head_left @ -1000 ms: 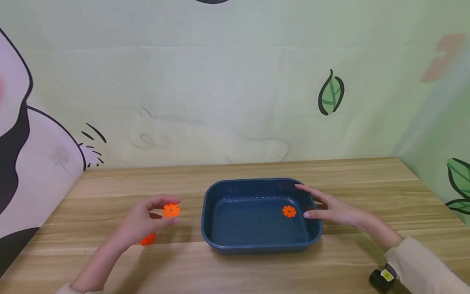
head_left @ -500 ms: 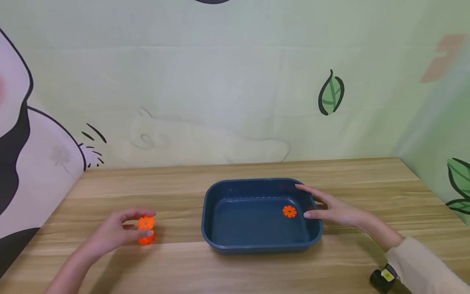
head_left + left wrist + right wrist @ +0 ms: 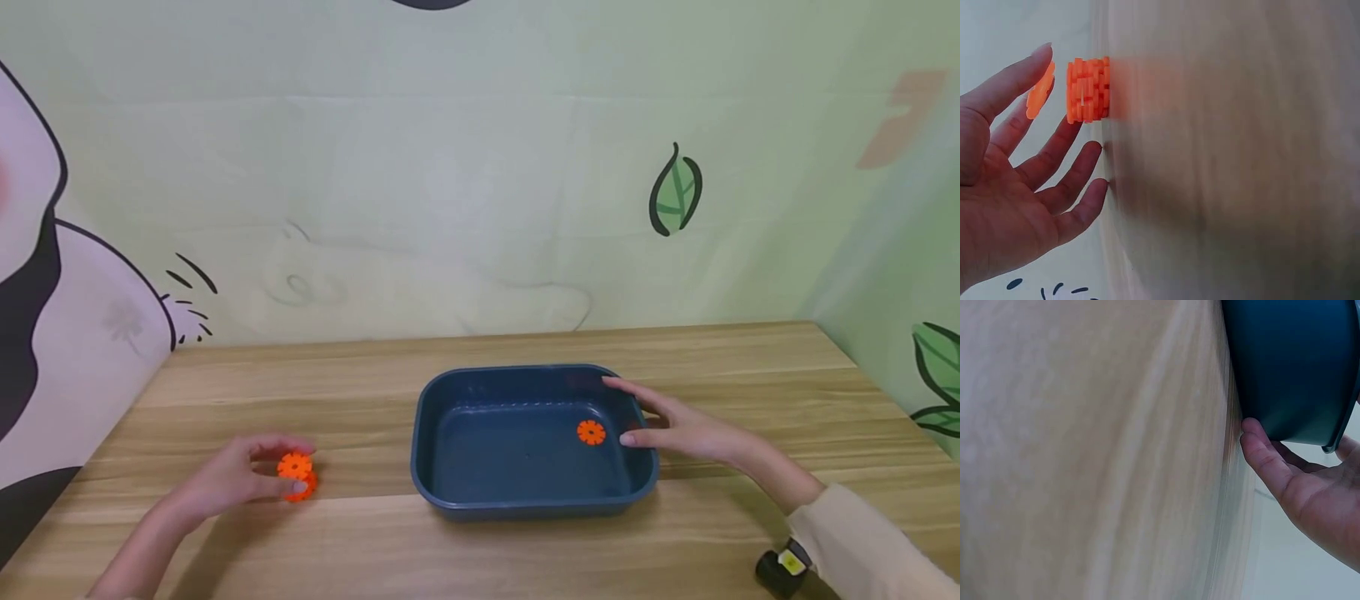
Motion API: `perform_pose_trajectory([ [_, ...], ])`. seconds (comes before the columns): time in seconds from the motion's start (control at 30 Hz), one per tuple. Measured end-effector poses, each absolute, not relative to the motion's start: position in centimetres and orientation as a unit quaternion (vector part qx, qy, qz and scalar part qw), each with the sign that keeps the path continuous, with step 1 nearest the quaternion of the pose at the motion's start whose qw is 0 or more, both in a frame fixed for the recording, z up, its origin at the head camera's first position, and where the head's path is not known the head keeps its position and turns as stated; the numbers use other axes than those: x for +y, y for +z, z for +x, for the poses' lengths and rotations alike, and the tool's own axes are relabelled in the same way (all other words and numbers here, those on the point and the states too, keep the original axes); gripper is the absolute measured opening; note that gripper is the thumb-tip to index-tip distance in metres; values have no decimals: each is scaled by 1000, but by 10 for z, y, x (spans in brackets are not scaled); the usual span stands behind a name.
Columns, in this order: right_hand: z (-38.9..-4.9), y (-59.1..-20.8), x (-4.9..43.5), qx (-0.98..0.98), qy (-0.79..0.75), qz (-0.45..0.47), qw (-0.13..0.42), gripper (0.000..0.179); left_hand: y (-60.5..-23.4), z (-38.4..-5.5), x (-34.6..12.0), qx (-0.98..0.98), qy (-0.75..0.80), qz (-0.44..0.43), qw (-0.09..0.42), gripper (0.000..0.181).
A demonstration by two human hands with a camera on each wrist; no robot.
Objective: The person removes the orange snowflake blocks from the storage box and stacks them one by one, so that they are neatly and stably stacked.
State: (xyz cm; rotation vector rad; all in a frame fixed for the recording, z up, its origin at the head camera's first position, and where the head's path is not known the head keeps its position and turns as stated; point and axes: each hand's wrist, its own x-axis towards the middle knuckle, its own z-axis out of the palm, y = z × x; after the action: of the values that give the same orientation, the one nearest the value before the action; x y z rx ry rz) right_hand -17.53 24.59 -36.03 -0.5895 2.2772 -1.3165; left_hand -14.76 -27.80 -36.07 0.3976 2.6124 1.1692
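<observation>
Between thumb and index finger my left hand [image 3: 225, 479] pinches a flat orange notched disc [image 3: 294, 465]. Just under it on the table, a short stack of like orange discs [image 3: 1088, 90] stands, with a gap between held disc and stack in the left wrist view. Its other fingers spread beside the stack. My right hand [image 3: 686, 429] holds the right end wall of a dark blue rectangular basin [image 3: 495, 458], thumb over the rim inside and other fingers along the outside wall. One orange disc [image 3: 591, 432] lies flat in the basin, near the right thumb.
The wood-grain table [image 3: 360, 550] carries everything and ends at a pale printed backdrop [image 3: 450, 208]. A small black object with a yellow label [image 3: 783, 568] sits by the right sleeve, near the front edge.
My left hand has moved left and down with the held disc, from beside the stack to close over it. My right hand and the basin have stayed in place.
</observation>
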Motion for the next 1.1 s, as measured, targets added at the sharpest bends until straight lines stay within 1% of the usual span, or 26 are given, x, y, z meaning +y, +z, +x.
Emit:
perform_pose_trajectory([
  [0.1, -176, -361, 246, 822, -478, -214, 221, 69, -361, -148, -279, 900, 393, 140, 126, 44],
  [0.33, -176, -361, 247, 818, -483, -216, 225, 69, -363, -150, -282, 907, 370, 166, 110, 42],
  [0.77, -179, -363, 248, 826, -472, -223, 213, 68, -368, -154, -284, 906, 364, 183, 114, 44],
  [1.0, -176, -362, 247, 821, -478, -217, 225, 69, -360, -147, -279, 911, 372, 138, 110, 51],
  [1.1, -176, -361, 247, 821, -479, -216, 224, 70, -352, -144, -274, 911, 382, 124, 95, 53],
])
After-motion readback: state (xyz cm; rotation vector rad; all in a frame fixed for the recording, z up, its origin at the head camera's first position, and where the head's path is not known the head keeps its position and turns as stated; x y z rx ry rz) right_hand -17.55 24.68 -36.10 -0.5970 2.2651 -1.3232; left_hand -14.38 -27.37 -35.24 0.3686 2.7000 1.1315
